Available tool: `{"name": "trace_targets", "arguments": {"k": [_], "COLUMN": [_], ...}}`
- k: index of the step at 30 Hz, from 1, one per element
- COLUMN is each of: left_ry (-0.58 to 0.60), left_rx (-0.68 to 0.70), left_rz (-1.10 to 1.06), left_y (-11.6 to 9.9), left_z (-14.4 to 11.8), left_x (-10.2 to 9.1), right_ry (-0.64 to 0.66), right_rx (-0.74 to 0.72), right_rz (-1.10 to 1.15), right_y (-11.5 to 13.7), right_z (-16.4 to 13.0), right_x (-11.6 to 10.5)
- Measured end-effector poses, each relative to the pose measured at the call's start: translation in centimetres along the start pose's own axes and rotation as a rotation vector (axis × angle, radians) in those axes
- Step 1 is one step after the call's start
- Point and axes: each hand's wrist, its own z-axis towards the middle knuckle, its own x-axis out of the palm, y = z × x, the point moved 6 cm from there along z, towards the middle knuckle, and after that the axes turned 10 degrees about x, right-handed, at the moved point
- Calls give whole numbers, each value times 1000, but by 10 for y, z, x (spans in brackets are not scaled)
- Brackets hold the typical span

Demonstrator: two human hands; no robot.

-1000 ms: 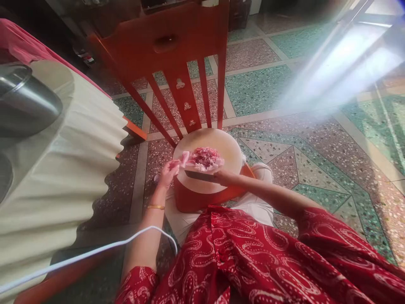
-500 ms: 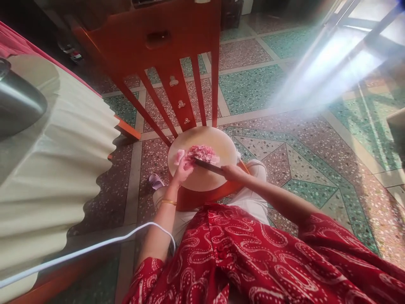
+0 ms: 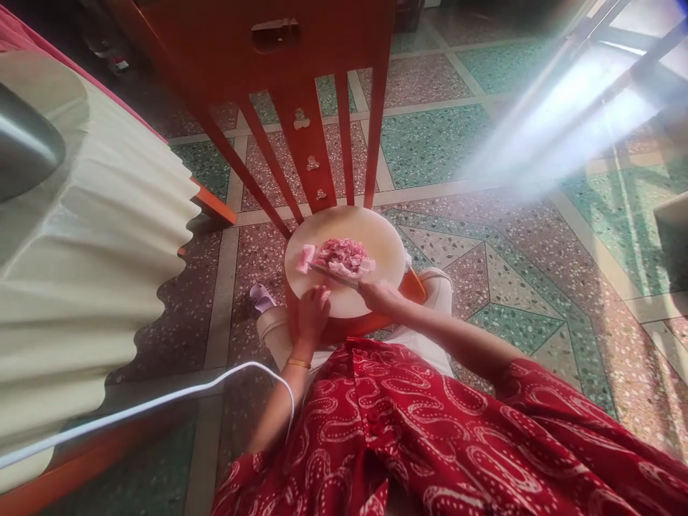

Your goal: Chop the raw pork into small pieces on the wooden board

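My left hand [image 3: 313,312] has left the meat [image 3: 340,256], resting loose at the board's [image 3: 376,231] near edge; right hand [image 3: 378,294] grips the knife [image 3: 333,276], blade lying leftward along the pile's near side.

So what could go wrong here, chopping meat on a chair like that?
The left hand rests at the cutting board's near edge, close to the knife in the right hand; a slip could nick it. The round board sits on a chair seat and might shift. Meat could slide onto the floor.
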Motion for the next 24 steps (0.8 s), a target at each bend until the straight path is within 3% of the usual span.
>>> {"name": "trace_targets", "arguments": {"k": [2,4,7,11,17,24], "left_ry": [-11,-47,-90,-119,-103,-116], "left_rx": [45,43,16,-37,-40,-120], "left_rz": [-53,-107,-175,-212,-249,-305], "left_y": [-3,-7,-14,-17,-17,-6], "left_z": [-2,-3,-3,-3,-4,-2], "left_x": [2,2,4,4,5,21], "right_ry": [21,-39,-117,-9,22,97], "right_rx": [-50,-109,-111,-3,-66,-81], "right_rz": [-14,-14,-22,-75,-114,-219], "right_y": [13,20,14,3,22,18], "right_z": [4,8,12,16,12,0], "right_x": [4,0,-13,-17,-5,9]}}
